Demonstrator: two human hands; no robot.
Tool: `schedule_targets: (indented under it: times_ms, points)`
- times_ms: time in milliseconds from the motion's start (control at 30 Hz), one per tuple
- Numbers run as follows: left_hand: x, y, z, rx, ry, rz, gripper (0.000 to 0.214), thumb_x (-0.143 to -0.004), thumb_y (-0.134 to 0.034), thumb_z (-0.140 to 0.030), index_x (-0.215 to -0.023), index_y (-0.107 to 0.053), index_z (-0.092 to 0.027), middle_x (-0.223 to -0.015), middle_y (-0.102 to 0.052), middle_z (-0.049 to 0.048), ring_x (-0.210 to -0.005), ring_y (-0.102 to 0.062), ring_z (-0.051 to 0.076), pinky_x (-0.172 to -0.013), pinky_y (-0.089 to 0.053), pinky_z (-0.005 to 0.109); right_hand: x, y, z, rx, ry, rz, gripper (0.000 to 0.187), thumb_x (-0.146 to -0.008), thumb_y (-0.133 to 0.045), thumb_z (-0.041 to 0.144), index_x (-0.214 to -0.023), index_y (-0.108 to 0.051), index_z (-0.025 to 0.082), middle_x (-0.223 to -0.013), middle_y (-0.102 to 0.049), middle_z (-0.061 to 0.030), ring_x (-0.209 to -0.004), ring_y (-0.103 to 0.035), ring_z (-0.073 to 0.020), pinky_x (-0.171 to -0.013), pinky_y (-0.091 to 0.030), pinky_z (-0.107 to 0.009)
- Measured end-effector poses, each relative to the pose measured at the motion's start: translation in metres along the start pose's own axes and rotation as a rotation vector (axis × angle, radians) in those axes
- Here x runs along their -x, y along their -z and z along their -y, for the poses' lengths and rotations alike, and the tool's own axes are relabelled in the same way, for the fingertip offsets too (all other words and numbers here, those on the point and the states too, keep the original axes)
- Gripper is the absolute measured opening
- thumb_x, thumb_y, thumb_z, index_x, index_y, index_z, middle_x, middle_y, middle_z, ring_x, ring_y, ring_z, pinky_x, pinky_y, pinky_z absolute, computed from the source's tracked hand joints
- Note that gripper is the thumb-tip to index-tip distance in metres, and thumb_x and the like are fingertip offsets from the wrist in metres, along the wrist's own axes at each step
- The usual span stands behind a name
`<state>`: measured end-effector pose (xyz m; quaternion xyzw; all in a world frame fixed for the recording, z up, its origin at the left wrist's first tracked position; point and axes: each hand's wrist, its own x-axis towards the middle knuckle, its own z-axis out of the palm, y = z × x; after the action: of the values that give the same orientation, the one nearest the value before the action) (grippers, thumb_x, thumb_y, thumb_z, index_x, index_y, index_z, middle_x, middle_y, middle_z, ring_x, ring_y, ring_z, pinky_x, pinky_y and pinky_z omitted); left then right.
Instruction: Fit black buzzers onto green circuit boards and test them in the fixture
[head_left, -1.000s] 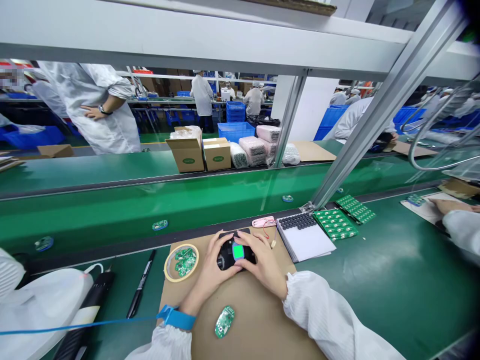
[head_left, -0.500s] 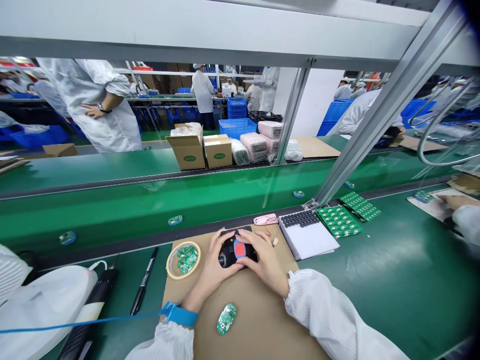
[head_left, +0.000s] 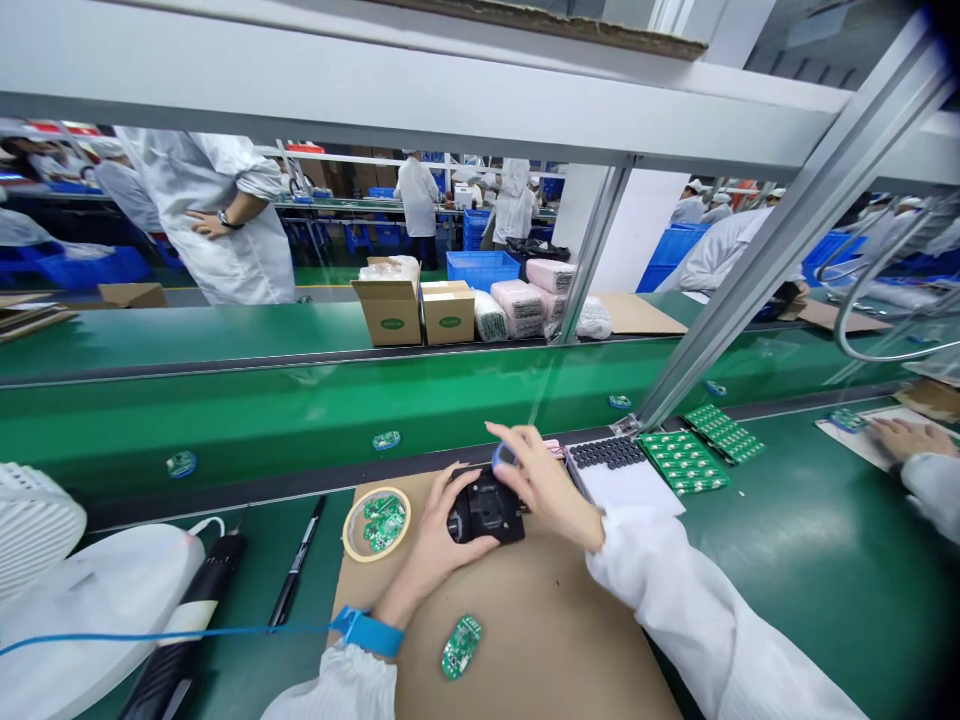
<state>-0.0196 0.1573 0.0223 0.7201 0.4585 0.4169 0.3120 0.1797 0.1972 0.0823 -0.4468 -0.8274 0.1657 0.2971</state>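
A black fixture (head_left: 491, 508) with a recessed top rests on the brown cardboard sheet (head_left: 555, 630). My left hand (head_left: 439, 525) grips its left side, fingers behind and thumb along the front edge. Above its far right corner, my right hand (head_left: 544, 480) pinches a small blue-edged oval piece (head_left: 504, 456), mostly hidden by the fingers. Closer to me lies a loose green circuit board (head_left: 461, 646). Left of the fixture, a tape roll (head_left: 347, 535) encloses several small green boards (head_left: 385, 524).
A black marker (head_left: 298, 562) and a black electric screwdriver (head_left: 196, 615) lie left, beside a white fan base (head_left: 105, 610). Paper with black round parts (head_left: 607, 455) and green board panels (head_left: 682, 462) sit right. Blue-edged boards (head_left: 387, 440) dot the green conveyor (head_left: 285, 440). A co-worker's hand (head_left: 911, 438) is far right.
My right hand has lifted the blue-edged oval piece off the fixture, up and away, baring the recess. My left hand stays on the fixture. The view has shifted slightly.
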Motion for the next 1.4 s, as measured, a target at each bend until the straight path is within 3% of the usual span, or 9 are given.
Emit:
schedule_targets:
  times_ms: [67,133,300,433,667,833,1033,1167,1400]
  points:
    - [0.001,0.001,-0.001,-0.001,0.004,0.000,0.072,-0.068,-0.081,-0.027,-0.133,-0.051,-0.028,-0.146,-0.039,0.0118,-0.138,-0.038,0.035,-0.114,-0.032,0.056,-0.032,0.001,-0.021,0.085,-0.159,0.039,0.028,-0.099,-0.048,0.032,-0.124,-0.058,0.025,-0.114,-0.056,-0.0069,-0.092,-0.063,-0.0158,-0.088,-0.052,-0.032]
    - [0.002,0.001,-0.002,-0.002,0.011,0.001,0.072,-0.068,-0.081,-0.024,-0.133,-0.051,-0.029,-0.146,-0.039,0.0113,-0.139,-0.037,0.035,-0.114,-0.031,0.055,-0.062,-0.005,-0.045,0.141,-0.221,0.079,0.019,-0.095,-0.057,0.031,-0.110,-0.064,0.020,-0.104,-0.061,-0.0053,-0.088,-0.064,-0.0159,-0.086,-0.052,-0.033]
    - [0.003,0.001,-0.002,0.016,0.042,0.020,0.075,-0.067,-0.081,-0.020,-0.134,-0.049,-0.030,-0.147,-0.037,0.0112,-0.139,-0.036,0.034,-0.115,-0.029,0.055,-0.097,-0.027,-0.077,0.277,-0.297,0.174,0.027,-0.094,-0.061,0.033,-0.113,-0.061,0.015,-0.113,-0.063,-0.0067,-0.097,-0.063,-0.0197,-0.085,-0.054,-0.041]
    - [0.004,0.001,0.001,0.012,0.044,0.022,0.076,-0.066,-0.081,-0.020,-0.134,-0.049,-0.029,-0.147,-0.037,0.0113,-0.139,-0.036,0.034,-0.115,-0.029,0.056,-0.112,-0.047,-0.060,0.307,-0.195,0.226,0.028,-0.095,-0.059,0.032,-0.118,-0.060,0.018,-0.125,-0.059,-0.0086,-0.109,-0.060,-0.0225,-0.093,-0.051,-0.045]
    - [0.003,0.001,0.005,0.007,0.049,0.028,0.075,-0.067,-0.081,-0.022,-0.135,-0.049,-0.029,-0.147,-0.034,0.0125,-0.139,-0.035,0.036,-0.114,-0.027,0.058,-0.152,-0.091,-0.018,0.134,0.153,0.489,0.025,-0.095,-0.059,0.029,-0.118,-0.061,0.020,-0.127,-0.059,-0.0080,-0.111,-0.060,-0.0215,-0.095,-0.051,-0.044]
    - [0.002,0.002,0.005,0.007,0.041,0.029,0.075,-0.067,-0.081,-0.023,-0.134,-0.049,-0.029,-0.147,-0.035,0.0119,-0.139,-0.035,0.035,-0.115,-0.027,0.058,-0.152,-0.091,-0.033,0.081,0.165,0.524,0.026,-0.094,-0.060,0.030,-0.117,-0.061,0.018,-0.122,-0.061,-0.0078,-0.103,-0.063,-0.0201,-0.088,-0.054,-0.041]
    - [0.000,0.000,0.007,0.016,0.007,0.008,0.072,-0.067,-0.080,-0.026,-0.133,-0.050,-0.028,-0.145,-0.038,0.0122,-0.137,-0.038,0.035,-0.114,-0.029,0.057,-0.126,-0.054,-0.067,0.118,0.002,0.274,0.034,-0.092,-0.062,0.032,-0.122,-0.057,0.016,-0.126,-0.058,-0.0092,-0.108,-0.060,-0.0234,-0.091,-0.051,-0.046]
    - [0.000,0.000,0.009,0.007,0.001,0.005,0.073,-0.068,-0.079,-0.024,-0.134,-0.049,-0.030,-0.145,-0.038,0.0115,-0.137,-0.038,0.035,-0.113,-0.030,0.058,-0.113,-0.036,-0.073,0.119,-0.030,0.183,0.038,-0.089,-0.066,0.026,-0.125,-0.057,0.019,-0.128,-0.057,-0.0099,-0.117,-0.055,-0.0249,-0.100,-0.045,-0.045]
    - [0.002,-0.002,0.015,-0.018,-0.033,-0.012,0.073,-0.068,-0.079,-0.024,-0.134,-0.049,-0.031,-0.145,-0.039,0.0106,-0.138,-0.038,0.035,-0.113,-0.031,0.058,-0.112,-0.054,-0.066,0.047,-0.120,0.204,0.029,-0.092,-0.063,0.031,-0.118,-0.061,0.018,-0.131,-0.056,-0.0088,-0.118,-0.056,-0.0252,-0.099,-0.046,-0.049]
